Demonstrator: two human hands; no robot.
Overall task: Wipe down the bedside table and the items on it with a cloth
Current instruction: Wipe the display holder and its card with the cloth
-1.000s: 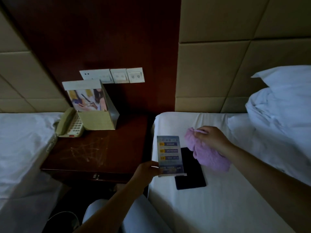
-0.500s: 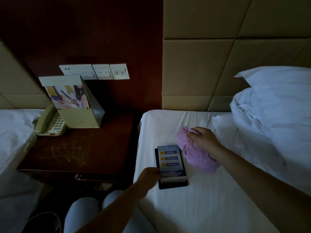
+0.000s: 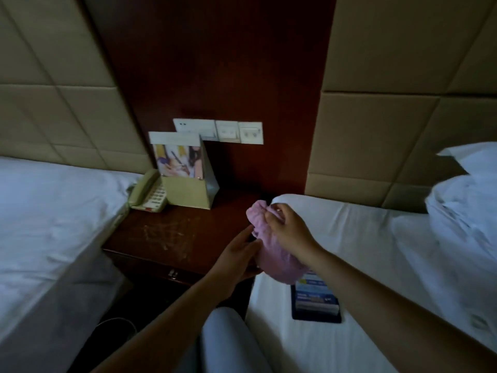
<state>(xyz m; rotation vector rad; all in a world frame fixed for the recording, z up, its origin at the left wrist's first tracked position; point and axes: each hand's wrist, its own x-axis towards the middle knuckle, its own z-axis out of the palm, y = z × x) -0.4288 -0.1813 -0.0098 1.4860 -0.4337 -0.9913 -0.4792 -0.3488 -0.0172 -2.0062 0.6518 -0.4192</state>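
Note:
A dark wooden bedside table (image 3: pixel 172 238) stands between two beds, its top streaked. At its back sit a beige telephone (image 3: pixel 146 195) and a tall card stand with a colourful picture (image 3: pixel 183 179). My right hand (image 3: pixel 289 232) grips a bunched pink cloth (image 3: pixel 274 257) over the gap between table and right bed. My left hand (image 3: pixel 239 254) reaches up with fingers spread and touches the cloth's lower left side. A blue printed card (image 3: pixel 314 294) lies on a black flat object (image 3: pixel 317 317) on the right bed, partly under the cloth.
White beds flank the table, left (image 3: pixel 53 224) and right (image 3: pixel 376 265), with a pillow (image 3: pixel 468 189) at far right. Wall switches and sockets (image 3: pixel 231 131) sit above the table. My knee (image 3: pixel 228 343) is at the bottom centre. A cable (image 3: pixel 115 329) lies on the dark floor.
My left hand has let go of the blue card, which now lies on the black object, and moved up to the cloth. My right hand has lifted the cloth leftwards off the bed.

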